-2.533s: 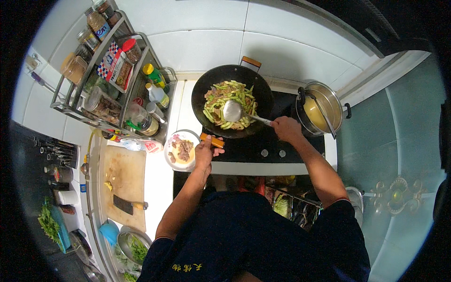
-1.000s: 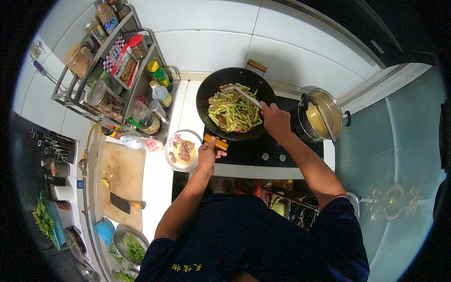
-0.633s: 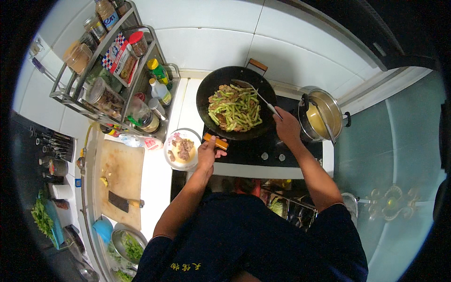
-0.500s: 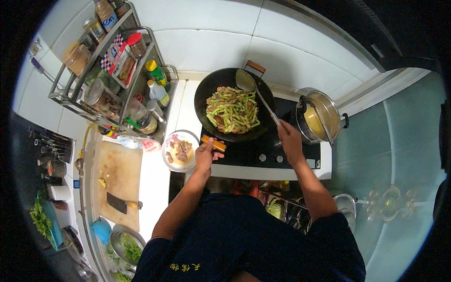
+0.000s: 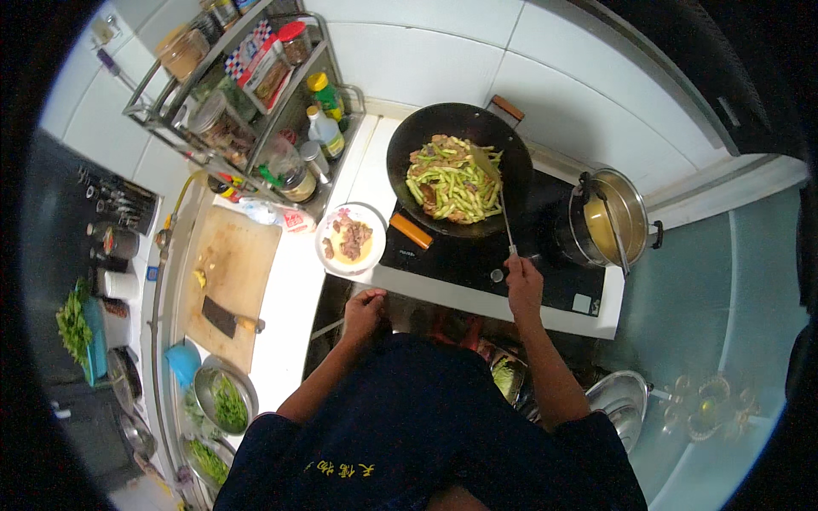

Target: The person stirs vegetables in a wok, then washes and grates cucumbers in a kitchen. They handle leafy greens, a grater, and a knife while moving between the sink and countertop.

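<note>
My right hand (image 5: 524, 285) grips the handle of a metal wok spatula (image 5: 506, 213). Its blade lies among the food at the right side of a black wok (image 5: 405, 145). Cut green pieces like beans, mixed with browned meat (image 5: 452, 183), fill the wok's middle. A wooden handle (image 5: 411, 232) juts from the wok toward me, with no hand on it. My left hand (image 5: 365, 313) is closed by the counter's front edge, apart from the wok, with nothing visible in it. Just beyond it stands a white plate (image 5: 375, 251) of meat pieces in yellowish liquid.
Right of the wok is a steel pot (image 5: 635, 226) of yellow liquid with a utensil in it. Left are a cutting board (image 5: 256, 255) with a cleaver (image 5: 220, 317), bowls of greens (image 5: 228, 402), and a metal rack (image 5: 336, 183) of jars and bottles. Glass (image 5: 707, 298) borders the right.
My left hand has let go of the wok handle and drawn back toward me. The spatula's blade has moved from the wok's far rim down into the food.
</note>
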